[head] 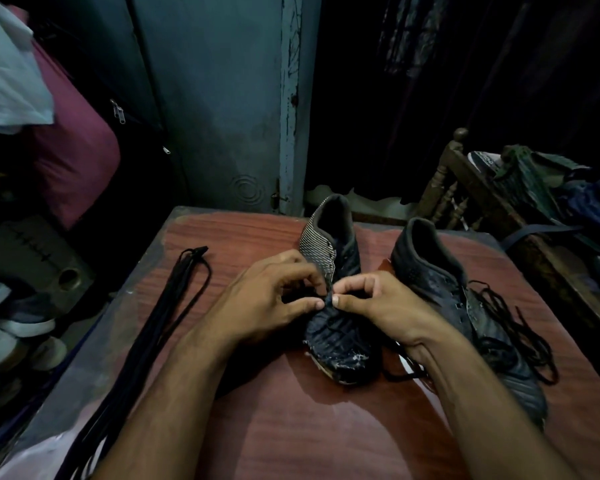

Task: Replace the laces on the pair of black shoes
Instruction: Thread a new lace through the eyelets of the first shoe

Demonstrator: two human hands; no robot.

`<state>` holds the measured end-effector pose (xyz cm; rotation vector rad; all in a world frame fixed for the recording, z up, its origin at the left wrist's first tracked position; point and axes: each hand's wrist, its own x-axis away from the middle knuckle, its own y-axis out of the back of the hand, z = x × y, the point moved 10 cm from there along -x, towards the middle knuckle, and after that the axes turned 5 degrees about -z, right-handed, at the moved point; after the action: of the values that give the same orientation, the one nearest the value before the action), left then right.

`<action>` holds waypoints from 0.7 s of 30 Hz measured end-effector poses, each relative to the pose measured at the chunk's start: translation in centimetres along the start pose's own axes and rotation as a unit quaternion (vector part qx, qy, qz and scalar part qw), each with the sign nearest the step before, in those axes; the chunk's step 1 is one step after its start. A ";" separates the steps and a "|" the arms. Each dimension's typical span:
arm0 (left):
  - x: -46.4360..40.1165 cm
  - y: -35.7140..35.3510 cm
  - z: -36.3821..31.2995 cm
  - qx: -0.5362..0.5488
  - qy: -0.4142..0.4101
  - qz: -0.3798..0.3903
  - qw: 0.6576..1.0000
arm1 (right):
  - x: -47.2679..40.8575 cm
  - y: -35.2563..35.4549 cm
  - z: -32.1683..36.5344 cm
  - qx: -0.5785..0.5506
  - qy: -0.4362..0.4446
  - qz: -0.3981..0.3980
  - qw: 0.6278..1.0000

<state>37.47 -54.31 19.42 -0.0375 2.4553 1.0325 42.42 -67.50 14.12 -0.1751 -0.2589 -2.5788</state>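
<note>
Head view: nearest, both hands meet over the left shoe, the left hand and right hand pinching its lace area from either side. That shoe's long axis runs away from the viewer. Left of it lie the new laces; right of it, the second shoe among loose old laces.

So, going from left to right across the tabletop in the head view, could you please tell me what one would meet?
Bundle of black laces → left hand → striped black shoe → right hand → second black shoe → loose tangle of laces.

Glossy wood-grain table; scuffed shoe toe
</note>
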 end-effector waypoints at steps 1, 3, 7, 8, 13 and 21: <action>0.0 0.1 -0.3 -0.007 -0.007 -0.008 1.000 | 0.0 0.2 -0.2 -0.002 0.007 -0.018 1.000; 0.0 0.0 -0.4 -0.020 -0.007 -0.010 1.000 | 0.3 0.6 -0.5 0.010 0.028 -0.056 0.998; 0.3 -0.5 -0.1 -0.039 0.007 -0.007 0.999 | 1.0 1.4 0.5 0.100 0.101 -0.130 0.981; 0.3 -0.5 0.0 -0.041 0.014 -0.010 0.999 | 1.1 1.7 1.2 0.110 0.123 -0.147 0.975; 0.4 -0.3 0.2 -0.057 0.051 -0.019 0.997 | 1.6 3.0 2.6 0.069 0.162 -0.179 0.968; 0.8 0.7 0.0 -0.013 0.075 -0.089 0.993 | 2.1 3.2 3.5 0.127 0.198 -0.191 0.953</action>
<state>36.67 -53.65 19.55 -0.3476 2.5172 1.0147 42.52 -70.45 18.37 0.5316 -0.5099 -2.8467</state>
